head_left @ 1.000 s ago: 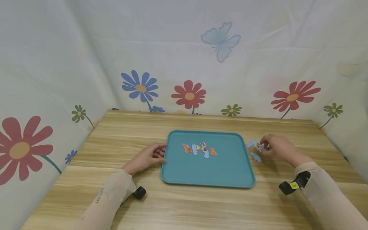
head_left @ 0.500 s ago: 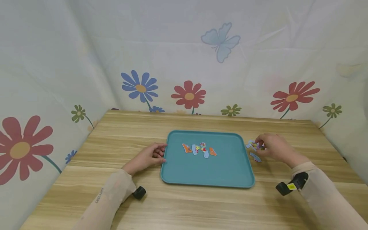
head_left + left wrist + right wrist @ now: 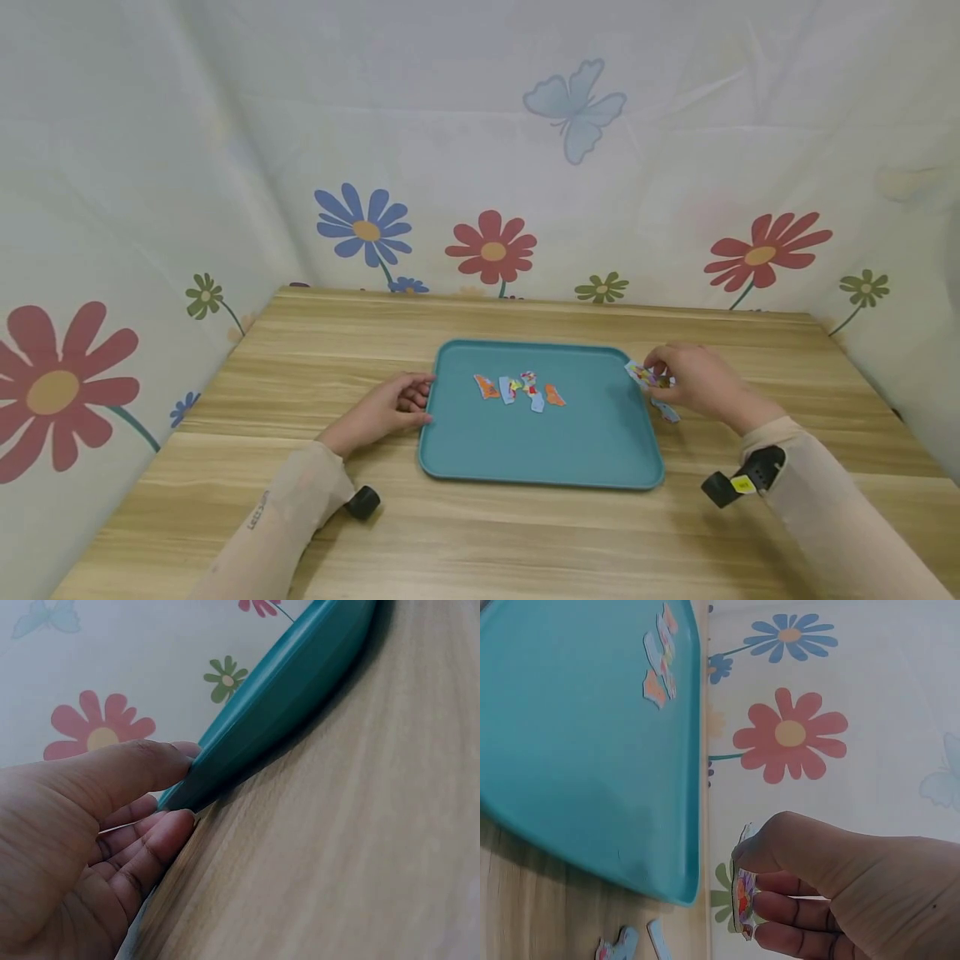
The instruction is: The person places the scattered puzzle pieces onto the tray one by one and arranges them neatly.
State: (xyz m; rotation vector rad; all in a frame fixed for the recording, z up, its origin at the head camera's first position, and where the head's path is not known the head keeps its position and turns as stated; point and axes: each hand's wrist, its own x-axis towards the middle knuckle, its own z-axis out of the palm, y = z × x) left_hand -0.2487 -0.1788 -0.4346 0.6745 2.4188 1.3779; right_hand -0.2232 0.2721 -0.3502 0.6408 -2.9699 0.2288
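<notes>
A teal tray (image 3: 540, 450) lies in the middle of the wooden table, with several colourful puzzle pieces (image 3: 521, 389) in a row on it. My right hand (image 3: 686, 382) pinches one puzzle piece (image 3: 640, 374) between thumb and fingers, lifted just over the tray's right rim. The right wrist view shows that piece (image 3: 743, 904) on edge in my fingertips, the tray (image 3: 570, 772) to the left. My left hand (image 3: 390, 406) rests on the table with relaxed fingers touching the tray's left rim (image 3: 277, 705). It holds nothing.
More loose puzzle pieces (image 3: 666, 411) lie on the table right of the tray, also seen in the right wrist view as pieces (image 3: 622, 943). Flower-printed cloth walls stand close on three sides. Bare wood stretches in front of the tray.
My right hand has lifted one piece from the loose pile and carried it left, from the table to the tray's right rim. The left hand has stayed still.
</notes>
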